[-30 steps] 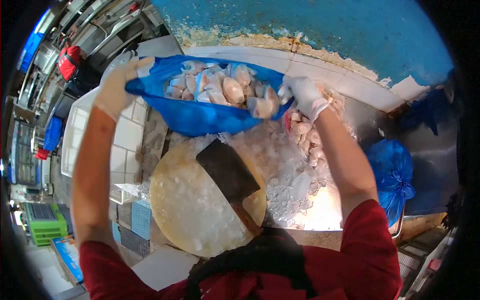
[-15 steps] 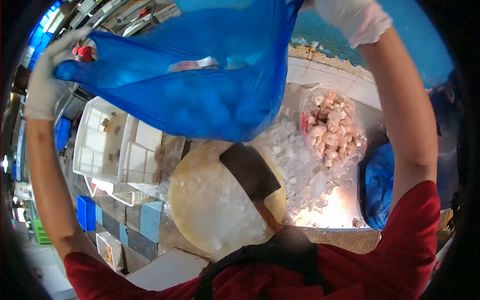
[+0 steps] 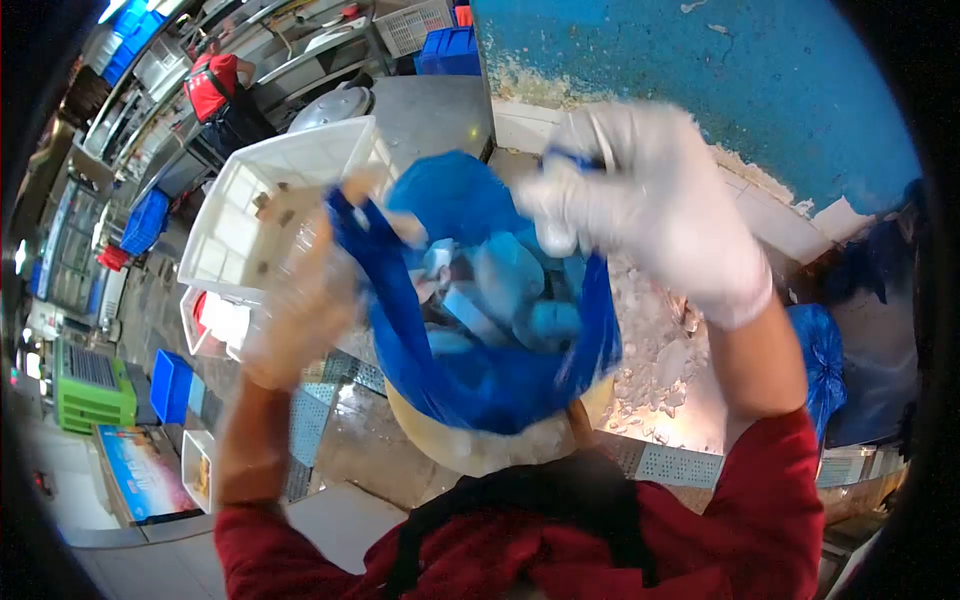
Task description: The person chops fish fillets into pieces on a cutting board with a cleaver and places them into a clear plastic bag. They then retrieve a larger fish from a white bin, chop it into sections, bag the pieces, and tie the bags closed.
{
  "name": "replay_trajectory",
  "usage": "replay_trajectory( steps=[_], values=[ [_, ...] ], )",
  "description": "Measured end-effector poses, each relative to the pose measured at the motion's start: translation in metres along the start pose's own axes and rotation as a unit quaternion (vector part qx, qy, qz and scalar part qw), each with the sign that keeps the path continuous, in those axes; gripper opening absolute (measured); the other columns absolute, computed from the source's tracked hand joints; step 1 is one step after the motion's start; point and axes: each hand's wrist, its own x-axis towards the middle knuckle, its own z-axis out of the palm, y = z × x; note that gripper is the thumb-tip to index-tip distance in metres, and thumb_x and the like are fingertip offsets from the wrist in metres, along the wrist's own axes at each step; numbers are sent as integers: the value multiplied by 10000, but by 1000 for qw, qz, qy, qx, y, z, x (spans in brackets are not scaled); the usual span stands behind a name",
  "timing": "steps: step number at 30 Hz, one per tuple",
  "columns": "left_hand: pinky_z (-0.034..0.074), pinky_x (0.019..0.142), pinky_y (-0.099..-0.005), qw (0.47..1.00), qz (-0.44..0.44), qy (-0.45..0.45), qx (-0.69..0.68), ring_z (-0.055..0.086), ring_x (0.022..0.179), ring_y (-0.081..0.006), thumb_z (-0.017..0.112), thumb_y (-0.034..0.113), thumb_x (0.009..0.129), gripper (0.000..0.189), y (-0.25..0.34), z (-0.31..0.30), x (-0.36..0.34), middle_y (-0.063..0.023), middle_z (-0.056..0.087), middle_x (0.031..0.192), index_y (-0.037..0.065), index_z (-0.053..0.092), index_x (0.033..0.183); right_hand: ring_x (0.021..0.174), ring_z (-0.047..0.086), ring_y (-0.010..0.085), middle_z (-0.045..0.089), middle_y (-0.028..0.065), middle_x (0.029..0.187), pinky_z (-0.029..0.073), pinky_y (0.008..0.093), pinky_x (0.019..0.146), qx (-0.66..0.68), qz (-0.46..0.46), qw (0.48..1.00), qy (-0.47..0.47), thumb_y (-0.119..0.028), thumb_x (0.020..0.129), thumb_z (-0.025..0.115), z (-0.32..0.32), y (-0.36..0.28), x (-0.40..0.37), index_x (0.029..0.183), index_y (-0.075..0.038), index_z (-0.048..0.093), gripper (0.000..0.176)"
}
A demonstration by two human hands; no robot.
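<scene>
A blue plastic bag hangs open over the round yellowish board, with pale and bluish chunks visible inside. On the left of the bag, my gloved left hand grips its twisted edge; the hand is blurred by motion. My right hand, in a white glove, is closed on the bag's right edge. Below the bag a wooden handle shows; the rest of that tool is hidden. Crushed ice lies on the metal surface to the right.
White crates stand at the left, with a blue bin and a green crate beyond. A person in red is at the back left. Another blue bag is at the right, below the blue wall.
Both hands have come closer together and lower, bringing the bag down over the board. The bag's mouth now faces the camera. The cleaver blade and the bag of pinkish pieces are now hidden.
</scene>
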Motion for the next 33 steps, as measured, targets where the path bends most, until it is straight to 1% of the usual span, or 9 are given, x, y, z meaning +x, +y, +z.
replay_trajectory(
  steps=[4,8,12,14,17,24,29,31,33],
  values=[
    [322,1130,-372,944,114,-136,278,413,1316,-215,877,231,729,1044,-17,53,1,-120,456,1364,5,234,1520,756,607,251,552,98,748,495,359,652,-393,-281,863,-150,-163,758,686,35,3,-32,792,-76,648,101],
    [419,1036,-338,937,196,-59,283,529,1201,-247,759,168,837,441,-140,105,2,-100,571,1222,73,571,1225,867,607,325,599,133,888,503,425,784,-452,-323,826,-94,-166,727,672,76,-4,-24,919,-57,673,221],
    [481,899,-306,995,-15,-94,-1,567,1006,-145,551,218,1015,409,-82,86,4,-72,554,1220,39,502,1379,1099,624,323,659,167,1191,473,384,980,-73,-123,989,-47,-171,815,733,69,48,-14,1272,-12,634,495],
    [491,705,-299,985,133,24,-110,554,729,-122,538,318,1034,327,-113,96,7,-66,602,937,31,613,1172,1072,641,292,678,157,1157,480,366,978,34,-43,998,-1,-94,836,719,73,73,-20,1276,-34,645,450],
    [418,515,-284,977,-110,61,-173,522,516,-108,465,410,1063,423,-83,100,10,-20,473,523,60,568,848,1018,670,276,703,154,1084,506,348,936,-34,-4,994,104,-10,843,698,80,90,-19,1201,-35,687,359],
    [448,602,-233,858,-175,-13,-482,590,772,-84,610,150,979,283,-90,67,2,-17,646,904,35,621,1237,888,711,234,729,122,938,548,316,815,-189,-132,957,177,77,783,720,99,55,-48,1009,-31,729,250],
    [447,673,-322,988,80,-29,131,574,727,-169,688,36,727,146,-96,65,-2,2,607,812,116,680,849,1086,644,260,698,150,1073,477,360,974,-77,-87,987,113,45,858,614,83,51,-26,1100,-9,713,267],
    [447,720,-412,725,295,-95,615,579,742,-282,645,142,699,58,-91,64,4,-66,601,833,170,594,697,1218,567,274,654,130,1216,393,379,1081,-35,-132,990,31,116,847,560,78,81,0,1191,-6,684,385],
    [443,752,-408,711,402,-49,575,576,743,-276,629,207,730,79,-93,54,18,-68,613,867,140,590,715,1267,535,253,608,123,1304,377,356,1100,66,-93,987,-117,159,823,554,74,140,10,1219,-20,672,450]
  ],
)
